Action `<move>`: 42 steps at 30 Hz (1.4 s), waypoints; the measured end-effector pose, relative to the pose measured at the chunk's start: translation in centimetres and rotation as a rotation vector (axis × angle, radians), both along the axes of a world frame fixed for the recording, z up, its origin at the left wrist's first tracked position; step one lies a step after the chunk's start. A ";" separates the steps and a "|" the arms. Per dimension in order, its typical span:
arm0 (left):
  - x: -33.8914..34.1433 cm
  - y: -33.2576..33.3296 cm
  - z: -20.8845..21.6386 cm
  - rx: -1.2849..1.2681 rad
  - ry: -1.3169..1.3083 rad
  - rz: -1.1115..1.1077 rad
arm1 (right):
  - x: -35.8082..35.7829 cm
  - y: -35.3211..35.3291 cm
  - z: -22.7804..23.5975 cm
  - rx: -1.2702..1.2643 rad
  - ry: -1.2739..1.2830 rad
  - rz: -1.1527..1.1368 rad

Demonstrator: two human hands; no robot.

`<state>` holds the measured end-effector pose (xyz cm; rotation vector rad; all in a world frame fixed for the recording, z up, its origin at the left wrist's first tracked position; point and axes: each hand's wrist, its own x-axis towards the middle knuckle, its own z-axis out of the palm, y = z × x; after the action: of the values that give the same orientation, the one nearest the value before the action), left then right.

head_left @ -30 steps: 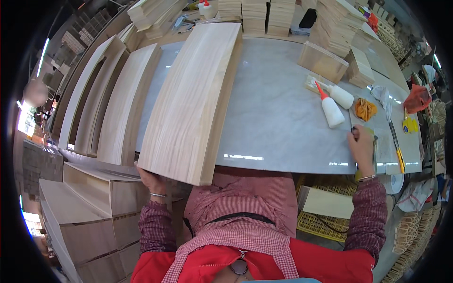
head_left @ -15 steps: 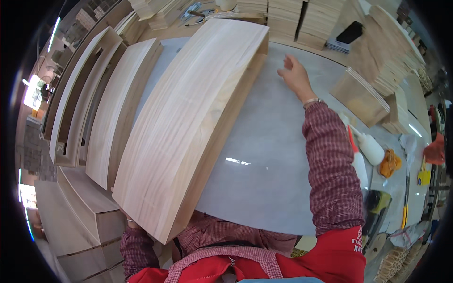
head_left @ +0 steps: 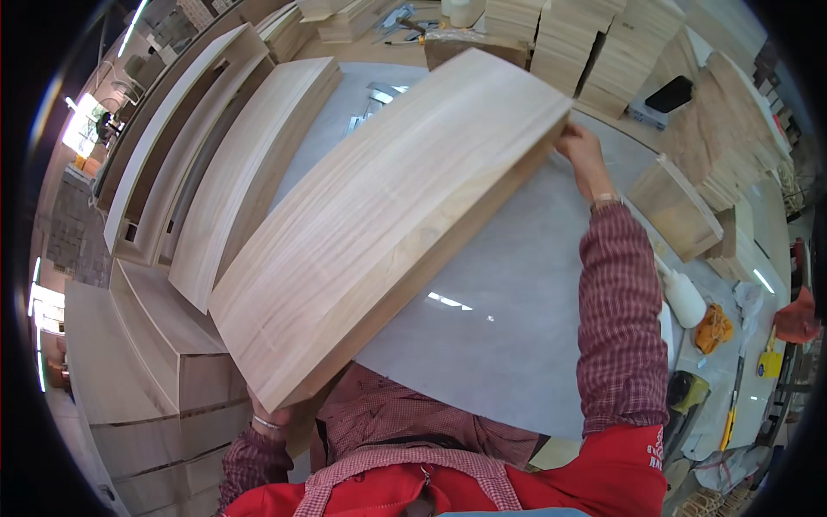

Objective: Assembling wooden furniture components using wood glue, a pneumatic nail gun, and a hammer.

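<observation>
Held at both ends above the pale desk (head_left: 517,345): a long, shallow box of light, straight-grained wood (head_left: 388,224), tilted, broad smooth face up. Right hand (head_left: 584,153) clamped on the far corner; left hand (head_left: 274,414) gripping the near end from beneath, sharing the load. Similar wooden boxes (head_left: 233,181) ranged alongside at left.

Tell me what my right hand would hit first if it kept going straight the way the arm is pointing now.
The right hand grips the far end of the long wooden box. Straight beyond it stand the stacks of small wooden pieces; those would likely come first, though depth is hard to judge.
</observation>
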<state>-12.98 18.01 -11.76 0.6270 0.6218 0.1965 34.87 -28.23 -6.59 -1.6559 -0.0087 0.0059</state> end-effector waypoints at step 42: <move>56.3 -5.9 -5.8 0.304 -0.221 -0.850 | -63.3 -0.6 4.6 0.262 0.138 -0.741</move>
<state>43.28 12.14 -17.60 1.0942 0.0730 -0.4402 -28.46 -28.86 -1.97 -1.3130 0.6801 -0.4259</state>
